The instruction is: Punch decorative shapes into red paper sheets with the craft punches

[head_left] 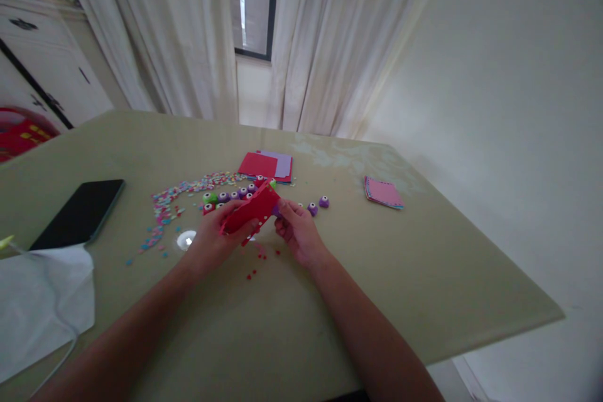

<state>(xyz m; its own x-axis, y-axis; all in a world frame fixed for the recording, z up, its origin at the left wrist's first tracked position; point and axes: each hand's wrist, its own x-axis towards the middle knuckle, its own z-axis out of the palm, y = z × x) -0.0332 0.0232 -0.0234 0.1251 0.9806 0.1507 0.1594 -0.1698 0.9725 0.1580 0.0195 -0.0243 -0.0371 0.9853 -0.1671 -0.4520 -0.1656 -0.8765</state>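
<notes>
My left hand [217,232] is closed on a red sheet [254,210], which looks like craft paper or foam and has small holes along its edges. At the sheet's right edge, my right hand [298,232] pinches a small purple craft punch [276,210], mostly hidden by the fingers. Behind the hands stand several small punches [223,197] in purple, green and red, each with an eye on top. Two more purple punches [323,201] sit right of my right hand. Red bits [254,272] lie on the table below the sheet.
Coloured confetti [164,207] curves across the table [377,289] at left. Red and lilac sheets [259,165] lie behind the punches, and a pink stack [384,192] at right. A black tablet [78,213], a white cloth or paper [42,308] and a cable [59,308] are left.
</notes>
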